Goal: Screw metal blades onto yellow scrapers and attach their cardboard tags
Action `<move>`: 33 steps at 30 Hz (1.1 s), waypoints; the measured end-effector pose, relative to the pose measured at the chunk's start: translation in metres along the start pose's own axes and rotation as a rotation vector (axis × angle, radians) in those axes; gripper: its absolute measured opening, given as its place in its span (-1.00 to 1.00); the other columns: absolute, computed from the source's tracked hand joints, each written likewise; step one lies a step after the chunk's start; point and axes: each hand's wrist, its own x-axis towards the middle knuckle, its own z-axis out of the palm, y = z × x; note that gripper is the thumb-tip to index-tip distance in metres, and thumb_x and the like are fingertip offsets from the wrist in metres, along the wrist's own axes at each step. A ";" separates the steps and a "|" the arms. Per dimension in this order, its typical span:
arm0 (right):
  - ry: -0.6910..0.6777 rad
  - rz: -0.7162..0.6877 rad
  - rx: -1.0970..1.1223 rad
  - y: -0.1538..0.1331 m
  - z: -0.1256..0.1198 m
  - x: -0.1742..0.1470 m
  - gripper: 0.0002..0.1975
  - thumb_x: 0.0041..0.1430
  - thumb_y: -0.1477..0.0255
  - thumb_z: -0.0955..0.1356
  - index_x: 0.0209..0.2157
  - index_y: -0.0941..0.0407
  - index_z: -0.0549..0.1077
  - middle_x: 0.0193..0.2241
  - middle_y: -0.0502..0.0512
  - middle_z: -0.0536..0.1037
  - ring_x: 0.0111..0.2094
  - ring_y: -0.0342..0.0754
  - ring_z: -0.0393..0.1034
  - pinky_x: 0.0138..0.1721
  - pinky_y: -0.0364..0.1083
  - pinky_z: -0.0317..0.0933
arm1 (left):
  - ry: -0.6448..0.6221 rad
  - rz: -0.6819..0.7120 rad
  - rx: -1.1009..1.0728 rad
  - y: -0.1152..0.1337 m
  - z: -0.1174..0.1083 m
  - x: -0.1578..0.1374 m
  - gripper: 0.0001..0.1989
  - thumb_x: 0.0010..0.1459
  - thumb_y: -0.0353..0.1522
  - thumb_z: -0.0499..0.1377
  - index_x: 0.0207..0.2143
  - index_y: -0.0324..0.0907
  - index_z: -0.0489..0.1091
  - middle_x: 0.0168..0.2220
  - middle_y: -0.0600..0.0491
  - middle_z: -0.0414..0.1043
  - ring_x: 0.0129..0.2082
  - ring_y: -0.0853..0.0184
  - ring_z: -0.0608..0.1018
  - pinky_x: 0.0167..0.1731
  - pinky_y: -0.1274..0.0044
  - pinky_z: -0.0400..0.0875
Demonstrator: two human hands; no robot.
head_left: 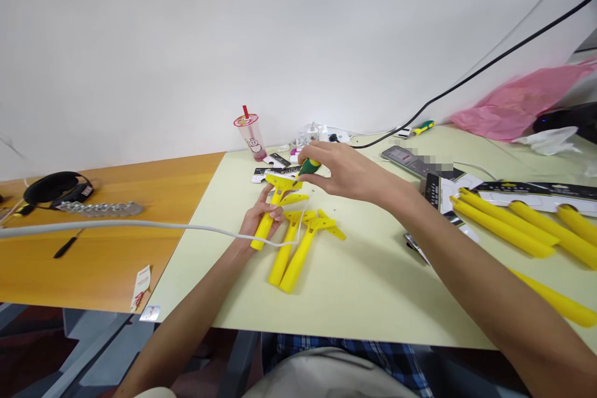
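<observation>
My left hand (252,219) is closed around the handle of a yellow scraper (263,229), its wide head tilted up and away from me. Pinched in my right hand (347,169) is a screwdriver (309,166) with a green and yellow handle. It points down at the scraper's head, where its tip is too small to make out clearly. Just right of my left hand, two more yellow scrapers (298,259) lie side by side on the pale table (354,298). A thin white cable (196,228) crosses in front of my left hand and the scrapers.
Behind my hands stand a cup with a red straw (252,137) and a power strip (317,132). To the right are a phone (405,160), several yellow handles (506,224), black-and-white packages (522,189) and another screwdriver (424,128). Headphones (58,189) lie on the wooden table (112,261).
</observation>
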 end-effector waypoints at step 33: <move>0.023 -0.061 0.038 -0.005 0.016 -0.001 -0.71 0.46 0.48 0.31 0.16 0.08 0.34 0.13 0.29 0.49 -0.07 0.14 0.48 -0.15 0.04 0.30 | 0.005 0.008 0.002 -0.004 -0.004 0.002 -0.20 -0.02 -0.65 0.28 0.27 0.04 0.44 -0.10 0.04 0.54 -0.56 0.61 0.33 -0.45 0.65 0.36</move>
